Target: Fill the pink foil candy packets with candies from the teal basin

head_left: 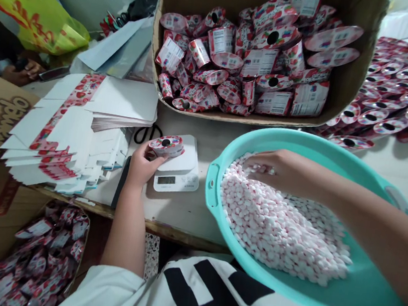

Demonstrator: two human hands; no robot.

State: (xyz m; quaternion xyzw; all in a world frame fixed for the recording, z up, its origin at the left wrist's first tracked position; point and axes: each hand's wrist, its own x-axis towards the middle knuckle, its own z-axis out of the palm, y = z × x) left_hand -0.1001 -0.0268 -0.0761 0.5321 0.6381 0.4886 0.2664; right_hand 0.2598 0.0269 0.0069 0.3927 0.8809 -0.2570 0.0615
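Note:
My left hand (144,163) grips a small strawberry-print candy box (169,146) with a dark round hole in its top. The box is at the plate of a white digital scale (176,182); whether it rests its weight there I cannot tell. Inside a turquoise basin (213,187), my right hand (270,168) is closed around several small candies at the heap's upper edge. Pale pink and white candies (284,230) fill much of the basin. Part of the right hand's fingers is hidden.
Behind the scale stands a cardboard carton (254,117) of printed boxes. More boxes (405,95) stand in rows at the right. Flat white sheets (66,128) are stacked at the left, near black scissors (148,134). Below the table edge is another box pile (41,257). Another person's hand (24,69) shows far left.

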